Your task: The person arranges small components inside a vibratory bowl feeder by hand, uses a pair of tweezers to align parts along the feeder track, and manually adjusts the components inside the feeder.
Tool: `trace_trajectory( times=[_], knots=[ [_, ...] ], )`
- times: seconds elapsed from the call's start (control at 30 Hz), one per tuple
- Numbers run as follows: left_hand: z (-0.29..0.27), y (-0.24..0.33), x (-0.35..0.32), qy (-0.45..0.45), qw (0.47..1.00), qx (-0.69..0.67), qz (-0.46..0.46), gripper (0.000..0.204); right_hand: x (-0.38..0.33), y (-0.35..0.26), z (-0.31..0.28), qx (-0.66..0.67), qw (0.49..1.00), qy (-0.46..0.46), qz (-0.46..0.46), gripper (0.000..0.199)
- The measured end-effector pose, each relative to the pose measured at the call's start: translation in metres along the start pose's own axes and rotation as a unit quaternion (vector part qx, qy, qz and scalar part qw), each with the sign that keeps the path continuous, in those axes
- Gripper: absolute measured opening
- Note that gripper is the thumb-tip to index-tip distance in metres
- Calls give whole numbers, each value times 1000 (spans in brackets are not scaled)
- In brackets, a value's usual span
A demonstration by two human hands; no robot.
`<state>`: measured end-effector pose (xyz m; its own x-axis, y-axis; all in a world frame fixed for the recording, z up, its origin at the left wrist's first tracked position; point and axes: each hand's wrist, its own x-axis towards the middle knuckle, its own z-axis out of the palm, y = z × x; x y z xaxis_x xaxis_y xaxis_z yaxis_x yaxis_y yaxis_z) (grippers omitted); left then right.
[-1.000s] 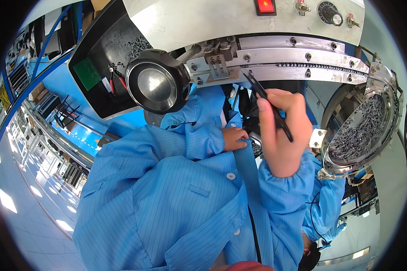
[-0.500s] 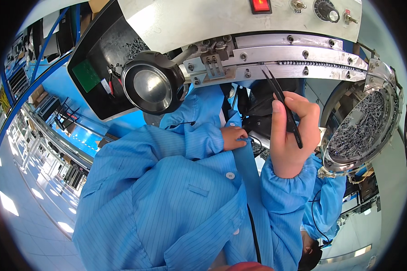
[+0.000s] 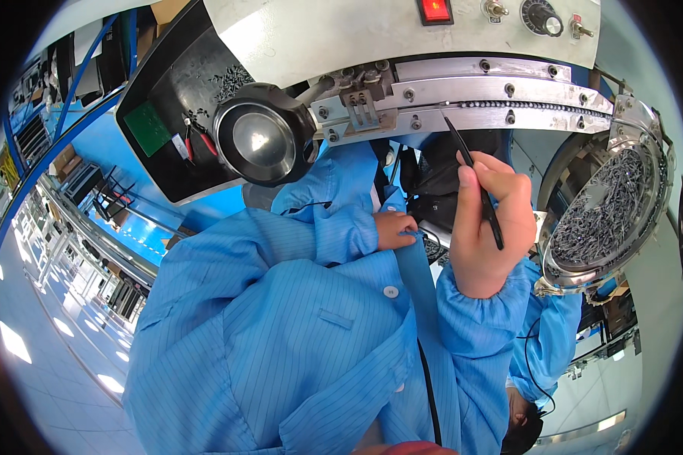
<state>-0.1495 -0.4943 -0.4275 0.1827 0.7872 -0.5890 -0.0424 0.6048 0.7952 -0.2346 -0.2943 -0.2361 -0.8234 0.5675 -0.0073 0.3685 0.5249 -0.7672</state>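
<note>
My right hand (image 3: 493,220) is pinched around a pair of black tweezers (image 3: 470,171). Their tips look pressed together and point at the near metal bar of a straight feeder rail (image 3: 432,120). Along the rail's slot runs a row of small dark parts (image 3: 531,107), with a small bright piece (image 3: 445,104) at its left end, just beyond the tips. Lower down, my left hand (image 3: 395,230) rests with curled fingers at the edge of my blue striped coat (image 3: 319,303). What those fingers hold, if anything, is hidden.
A round vibrating bowl (image 3: 603,216) full of thin metal pins joins the rail's right end. At left, a black tray (image 3: 178,83) holds red-handled pliers (image 3: 197,140), a green board (image 3: 147,129) and loose parts. A black-rimmed magnifier lamp (image 3: 262,136) overhangs it. Switches line the machine housing (image 3: 319,38).
The tweezers' tips were spread apart over the rail and now look closed, slightly nearer to me. The bright piece shows at the row's left end. My left hand stays put.
</note>
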Motion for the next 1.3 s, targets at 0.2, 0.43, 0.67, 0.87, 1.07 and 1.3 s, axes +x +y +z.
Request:
trace_trajectory(
  times=[0.2, 0.43, 0.67, 0.87, 1.07, 1.3],
  knots=[
    [-3, 22, -12, -26, 999, 8, -33, 35, -11, -12, -20, 38, 998, 17, 39, 15],
    [0, 32, -16, -31, 998, 18, -47, 36, -51, -34, -53, 70, 997, 15, -16, 19],
    [-2, 110, -114, -44, 972, 171, 158, 26, -169, -98, -152, 189, 975, -17, -115, 25],
    [31, 151, -199, -103, 942, 280, 153, 20, -300, -148, -181, 148, 976, 142, -74, 17],
    [96, 148, -272, -49, 932, 324, 153, 15, -413, -199, -178, 191, 957, 204, -74, 16],
    [148, 145, -339, 0, 877, 456, 151, 14, -534, -233, -167, 113, 972, 207, 3, 13]
  ],
)
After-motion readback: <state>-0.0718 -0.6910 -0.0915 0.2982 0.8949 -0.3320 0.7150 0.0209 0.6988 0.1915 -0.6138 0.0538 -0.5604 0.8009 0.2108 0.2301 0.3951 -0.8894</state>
